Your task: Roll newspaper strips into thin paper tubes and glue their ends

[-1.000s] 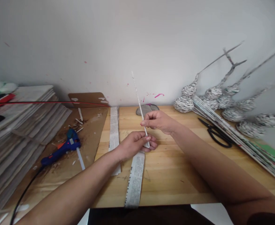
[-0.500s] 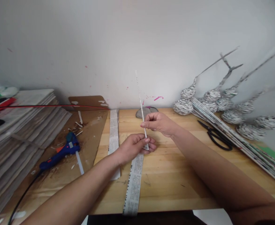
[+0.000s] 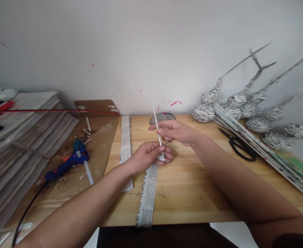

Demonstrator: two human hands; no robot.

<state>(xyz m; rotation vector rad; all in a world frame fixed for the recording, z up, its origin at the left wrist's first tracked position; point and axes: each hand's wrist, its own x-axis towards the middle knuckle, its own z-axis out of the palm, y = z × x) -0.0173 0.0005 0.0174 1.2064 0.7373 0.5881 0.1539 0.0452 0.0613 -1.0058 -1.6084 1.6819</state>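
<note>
A thin rolled newspaper tube rises at a slant from my hands toward the wall. Its lower end runs into a flat newspaper strip that hangs down across the table to the front edge. My left hand pinches the tube's base between thumb and fingers, where the strip is wound in. Just above it, my right hand has its thumb and fingers around the tube, the index finger stretched out past it. A stack of newspaper strips lies to the left of my hands.
A blue glue gun rests on cardboard at left, beside piled newspapers. Black scissors and a bundle of paper tubes lie at right. Several woven paper gourds stand along the wall. A grey object sits behind my right hand.
My right hand's fingers have shifted along the tube and extended to the left, from a pinch to a looser hold. My left hand stays at the base. The whole view has tilted slightly.
</note>
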